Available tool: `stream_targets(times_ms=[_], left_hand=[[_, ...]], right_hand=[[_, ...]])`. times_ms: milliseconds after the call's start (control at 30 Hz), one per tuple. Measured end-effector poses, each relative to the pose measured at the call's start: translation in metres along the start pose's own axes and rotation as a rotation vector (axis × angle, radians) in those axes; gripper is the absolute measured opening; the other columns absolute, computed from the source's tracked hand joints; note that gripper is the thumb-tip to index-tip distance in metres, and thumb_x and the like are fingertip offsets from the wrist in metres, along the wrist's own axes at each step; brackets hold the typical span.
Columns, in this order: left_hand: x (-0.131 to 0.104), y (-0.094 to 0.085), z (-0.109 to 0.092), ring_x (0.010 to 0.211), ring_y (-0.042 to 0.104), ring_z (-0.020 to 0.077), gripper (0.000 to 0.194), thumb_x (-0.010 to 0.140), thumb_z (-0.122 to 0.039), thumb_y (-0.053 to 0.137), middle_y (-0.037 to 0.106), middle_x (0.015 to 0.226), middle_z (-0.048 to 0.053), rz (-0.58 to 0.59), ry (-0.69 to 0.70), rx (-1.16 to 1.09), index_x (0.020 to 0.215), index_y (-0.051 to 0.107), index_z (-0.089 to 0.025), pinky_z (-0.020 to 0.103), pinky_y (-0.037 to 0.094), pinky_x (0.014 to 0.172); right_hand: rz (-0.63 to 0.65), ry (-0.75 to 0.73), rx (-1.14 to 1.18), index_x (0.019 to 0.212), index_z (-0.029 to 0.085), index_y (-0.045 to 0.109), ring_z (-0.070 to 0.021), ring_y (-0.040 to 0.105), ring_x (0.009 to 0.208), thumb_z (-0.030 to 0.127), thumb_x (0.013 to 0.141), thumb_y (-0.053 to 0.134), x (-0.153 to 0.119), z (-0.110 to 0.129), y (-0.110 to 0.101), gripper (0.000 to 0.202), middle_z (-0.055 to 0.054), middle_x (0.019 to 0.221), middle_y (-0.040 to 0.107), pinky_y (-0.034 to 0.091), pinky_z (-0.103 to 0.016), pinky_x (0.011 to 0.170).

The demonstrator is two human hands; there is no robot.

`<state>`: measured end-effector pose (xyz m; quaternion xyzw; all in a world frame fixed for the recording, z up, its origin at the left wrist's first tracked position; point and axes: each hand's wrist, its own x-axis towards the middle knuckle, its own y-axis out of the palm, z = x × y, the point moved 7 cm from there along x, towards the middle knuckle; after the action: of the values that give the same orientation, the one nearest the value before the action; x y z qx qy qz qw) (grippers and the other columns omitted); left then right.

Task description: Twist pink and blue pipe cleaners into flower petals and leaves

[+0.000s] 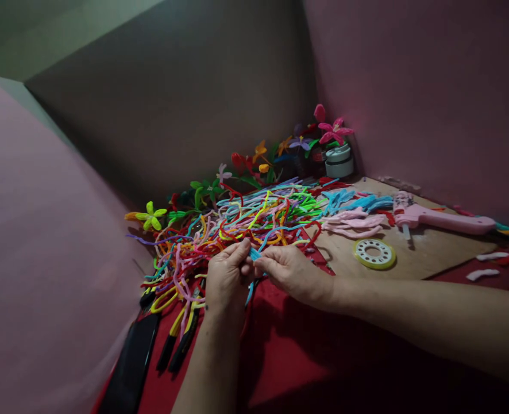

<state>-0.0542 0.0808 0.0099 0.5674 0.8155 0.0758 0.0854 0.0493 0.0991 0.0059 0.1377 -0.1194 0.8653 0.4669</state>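
Observation:
Between my two hands is a blue pipe cleaner (255, 254), bent or bunched where my fingers meet. My left hand (229, 275) pinches it with thumb and forefinger. From the other side my right hand (292, 272) grips it, its thumb pressed on the fingers. A blue end hangs below the hands, and a blue length rises to the right behind them. How the piece is folded is partly hidden by my fingers. Just beyond lies a big tangled heap of many-coloured pipe cleaners (254, 215).
Right of the heap, a wooden board (427, 259) carries a pink glue gun (446, 220), a yellow tape roll (374, 253) and pink pipe-cleaner pieces (353, 223). Pliers with black-yellow handles (181, 339) and a black phone-like slab (129, 365) lie left. Pipe-cleaner flowers (334, 131) line the back wall.

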Motion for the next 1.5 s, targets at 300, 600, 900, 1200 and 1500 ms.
stream_targets(times_ms=[300,600,900,1200,1500], left_hand=[[0.006,-0.016,-0.015,0.032,0.03,-0.0004,0.031,0.05,-0.028,0.077,0.039,0.041,-0.009,-0.105,0.099,0.025,0.061,0.053,-0.011,0.011,0.021,0.031],[0.014,-0.034,-0.022,0.031,0.028,-0.0005,0.035,0.051,-0.025,0.077,0.037,0.04,-0.01,-0.136,0.096,-0.016,0.056,0.043,-0.014,0.01,0.019,0.031],[0.009,-0.019,-0.01,0.031,0.024,0.0007,0.029,0.063,-0.03,0.07,0.032,0.038,-0.009,0.163,-0.072,0.118,0.055,0.046,-0.014,0.014,0.019,0.033],[0.003,-0.001,-0.002,0.036,0.03,0.0025,0.023,0.064,-0.033,0.069,0.038,0.042,-0.006,0.167,0.015,0.372,0.064,0.061,-0.011,0.016,0.02,0.036],[-0.003,0.003,-0.024,0.042,0.041,0.0033,0.032,0.068,-0.033,0.066,0.053,0.06,-0.004,0.062,0.231,0.329,0.095,0.059,-0.018,0.014,0.03,0.039]], right_hand=[[0.156,0.259,0.313,0.059,0.014,0.05,-0.0037,0.025,0.034,0.024,0.08,0.045,-0.006,-0.016,0.019,0.024,0.008,0.039,0.032,0.018,-0.02,0.037],[0.357,0.524,0.363,0.06,0.012,0.052,-0.0092,0.049,0.034,0.015,0.076,0.047,-0.017,-0.029,0.034,0.017,0.0,0.043,0.055,0.038,-0.02,0.039],[0.115,0.328,0.623,0.063,0.01,0.059,-0.0076,0.05,0.049,0.025,0.069,0.059,0.003,-0.016,0.01,0.016,-0.001,0.057,0.057,0.036,-0.022,0.05],[0.086,0.327,0.448,0.045,0.013,0.05,-0.0042,0.027,0.041,0.024,0.058,0.068,0.005,-0.021,0.003,0.025,0.007,0.04,0.037,0.017,-0.023,0.043],[-0.024,0.352,0.716,0.059,0.012,0.058,-0.0085,0.05,0.046,0.023,0.058,0.07,0.014,-0.018,-0.006,0.016,0.0,0.053,0.057,0.041,-0.023,0.049]])
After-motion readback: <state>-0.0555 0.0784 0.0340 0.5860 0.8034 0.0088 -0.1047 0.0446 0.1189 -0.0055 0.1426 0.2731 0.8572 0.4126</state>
